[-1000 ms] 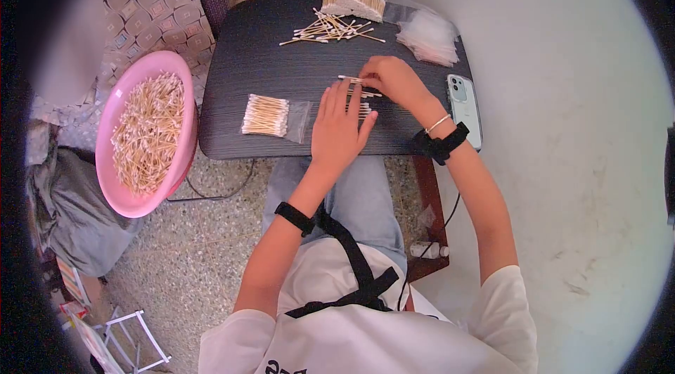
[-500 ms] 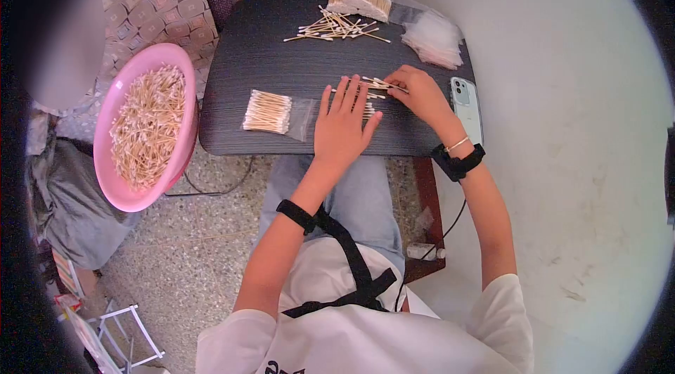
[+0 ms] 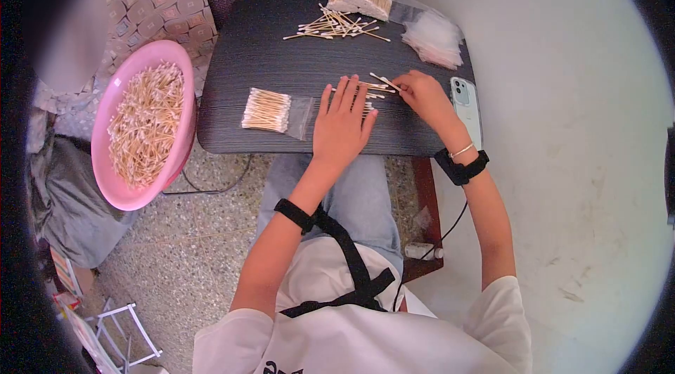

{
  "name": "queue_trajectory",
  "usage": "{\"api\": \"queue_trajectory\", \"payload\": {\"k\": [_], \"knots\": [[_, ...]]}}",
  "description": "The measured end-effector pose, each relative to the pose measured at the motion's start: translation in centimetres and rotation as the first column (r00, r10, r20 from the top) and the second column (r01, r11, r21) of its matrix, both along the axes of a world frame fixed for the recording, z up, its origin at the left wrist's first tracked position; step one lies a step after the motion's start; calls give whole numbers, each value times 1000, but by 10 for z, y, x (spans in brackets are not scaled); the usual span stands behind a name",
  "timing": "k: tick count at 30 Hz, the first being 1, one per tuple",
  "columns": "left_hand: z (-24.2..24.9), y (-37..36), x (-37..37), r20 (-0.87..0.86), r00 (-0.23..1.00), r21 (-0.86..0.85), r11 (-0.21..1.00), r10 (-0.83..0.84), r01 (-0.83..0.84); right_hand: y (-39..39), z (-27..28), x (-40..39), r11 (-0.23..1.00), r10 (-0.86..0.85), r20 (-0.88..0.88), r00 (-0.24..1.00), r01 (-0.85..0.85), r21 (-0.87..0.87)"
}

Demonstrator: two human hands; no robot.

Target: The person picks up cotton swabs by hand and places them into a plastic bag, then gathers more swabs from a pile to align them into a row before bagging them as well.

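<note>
My left hand (image 3: 340,124) lies flat with its fingers stretched over a small group of cotton swabs (image 3: 373,91) on the dark table, covering part of them. To its right, my right hand (image 3: 420,96) pinches a cotton swab (image 3: 385,82) between thumb and fingers, its white tip pointing up and left. Left of my left hand is a neat row of swabs (image 3: 267,110) with a clear plastic bag (image 3: 300,118) at its right side. Farther back lies a loose heap of swabs (image 3: 336,24).
Packed swab bundles (image 3: 360,0) sit at the table's back edge, near a stack of clear bags (image 3: 434,39). A phone (image 3: 465,108) lies at the right edge beside the wall. A pink basin (image 3: 103,156) full of swabs stands left of the table (image 3: 239,43).
My right hand has drawn slightly right and down, and a single swab in its pinch now stands apart from the group. My left hand has stayed nearly still.
</note>
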State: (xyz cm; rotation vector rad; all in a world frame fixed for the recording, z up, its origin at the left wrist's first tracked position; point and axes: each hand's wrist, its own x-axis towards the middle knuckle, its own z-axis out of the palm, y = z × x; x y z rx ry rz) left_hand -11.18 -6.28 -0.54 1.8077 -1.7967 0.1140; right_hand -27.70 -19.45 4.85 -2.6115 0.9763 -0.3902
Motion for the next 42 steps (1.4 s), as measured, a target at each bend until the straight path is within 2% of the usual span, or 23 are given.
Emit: {"api": "queue_trajectory", "payload": {"k": [4, 13, 16, 19, 22, 28, 31, 34, 37, 40, 42], "knots": [[0, 0, 0, -2, 1000, 4, 1000, 2, -2, 1, -2, -3, 998, -44, -11, 999, 44, -49], [-2, -1, 0, 6, 1000, -18, 1000, 15, -15, -2, -1, 10, 993, 32, -24, 999, -34, -113], [0, -3, 0, 2, 1000, -21, 1000, 17, -17, -5, 0, 15, 999, 7, -8, 1000, -8, -39], [-1, -5, 0, 26, 999, -16, 999, 33, -33, -11, -3, 16, 1000, 11, 95, 995, -13, 16], [-1, -6, 0, 13, 999, 2, 1000, 31, -31, -19, -9, 15, 999, -11, 112, 994, 16, -44], [-3, -7, -1, 45, 998, -7, 999, 45, -45, -21, -8, 17, 995, -44, -6, 999, 43, -93], [-6, -7, -1, 52, 997, -8, 999, 50, -50, -18, -9, 21, 995, 7, 95, 995, 3, -98], [-6, -7, -1, 53, 997, 6, 999, 48, -48, -16, -11, 26, 995, -40, 65, 997, 46, -88], [-5, -6, -1, 48, 998, 10, 999, 50, -50, -14, -12, 28, 981, -49, 56, 997, 58, -185], [-4, -6, -1, 50, 997, 10, 999, 52, -53, -14, -15, 29, 975, -70, 59, 996, 80, -205], [-4, -5, -2, 51, 997, 9, 999, 52, -52, -14, -17, 29, 969, -68, 114, 991, 93, -230]]}}
